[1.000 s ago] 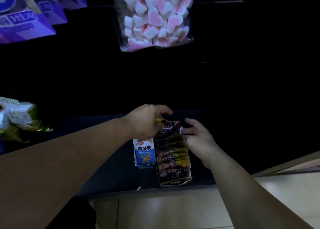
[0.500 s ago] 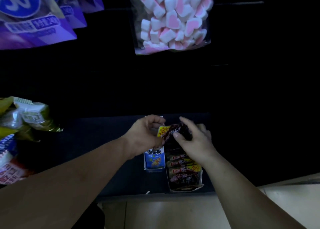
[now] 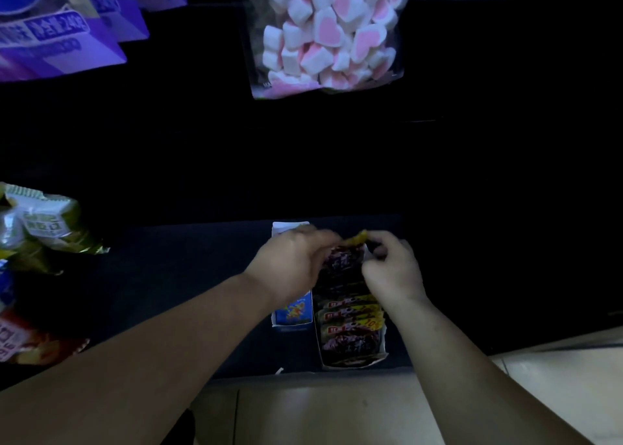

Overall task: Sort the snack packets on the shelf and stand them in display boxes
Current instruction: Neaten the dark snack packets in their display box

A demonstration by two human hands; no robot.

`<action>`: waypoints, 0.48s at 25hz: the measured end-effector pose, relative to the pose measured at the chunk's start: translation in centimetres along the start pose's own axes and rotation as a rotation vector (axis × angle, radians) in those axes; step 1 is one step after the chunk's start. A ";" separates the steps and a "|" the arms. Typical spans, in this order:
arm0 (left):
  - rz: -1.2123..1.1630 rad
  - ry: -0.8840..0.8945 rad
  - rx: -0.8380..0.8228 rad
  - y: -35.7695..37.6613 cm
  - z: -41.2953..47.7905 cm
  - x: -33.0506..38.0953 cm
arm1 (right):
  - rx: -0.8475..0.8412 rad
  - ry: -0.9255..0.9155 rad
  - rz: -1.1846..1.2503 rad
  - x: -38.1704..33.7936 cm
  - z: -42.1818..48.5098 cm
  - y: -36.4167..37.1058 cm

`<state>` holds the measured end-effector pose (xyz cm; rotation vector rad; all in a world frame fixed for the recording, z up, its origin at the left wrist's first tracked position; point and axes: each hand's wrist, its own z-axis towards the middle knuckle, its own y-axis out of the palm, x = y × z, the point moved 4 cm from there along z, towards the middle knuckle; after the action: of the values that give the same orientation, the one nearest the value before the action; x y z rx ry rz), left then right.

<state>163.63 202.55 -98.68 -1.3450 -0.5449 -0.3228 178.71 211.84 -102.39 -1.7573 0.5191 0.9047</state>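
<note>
The head camera shows two bare hands meeting over one white cardboard display box (image 3: 351,363) that sits near the front edge of a dark shelf (image 3: 185,276). The left hand (image 3: 290,266) has its fingers curled round the left side of one dark, glossy snack packet (image 3: 342,261). The right hand (image 3: 392,272) pinches the packet's crinkled yellow top edge between thumb and bent fingers; both sets of fingertips are blurred. This packet stands at the far end of the box. In front of it a row of packets (image 3: 350,323) stands upright, of which four fronts with red label blocks and yellow strips can be counted; those behind are too dim to count. A yellow corner shows "10"; the other print is unreadable. Touching the box's left wall is one blue-and-white carton (image 3: 291,315) with a small picture and writing too small to read. Above hangs one clear plastic bag (image 3: 327,33) of white-and-pink heart-shaped marshmallows. At upper left hang three purple bags (image 3: 60,40), one reading "240". At the far left lie crumpled green-gold foil packets (image 3: 43,225) and one red packet (image 3: 20,340). Pale floor tiles (image 3: 337,411) show below.
</note>
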 end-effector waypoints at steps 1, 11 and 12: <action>0.064 -0.007 -0.039 1.0 0.3 0.4 | -0.020 0.001 0.149 0.0 0.1 -0.3; -0.168 -0.362 0.116 2.7 -1.2 -2.1 | 0.004 -0.063 0.037 1.3 -0.3 -0.2; -0.200 -0.403 0.097 2.9 -1.0 -2.3 | 0.042 -0.037 0.012 1.4 -0.2 -0.2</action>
<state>163.38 202.00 -102.46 -1.2686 -1.0234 -0.1841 179.81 211.88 -103.35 -1.6980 0.5210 0.9270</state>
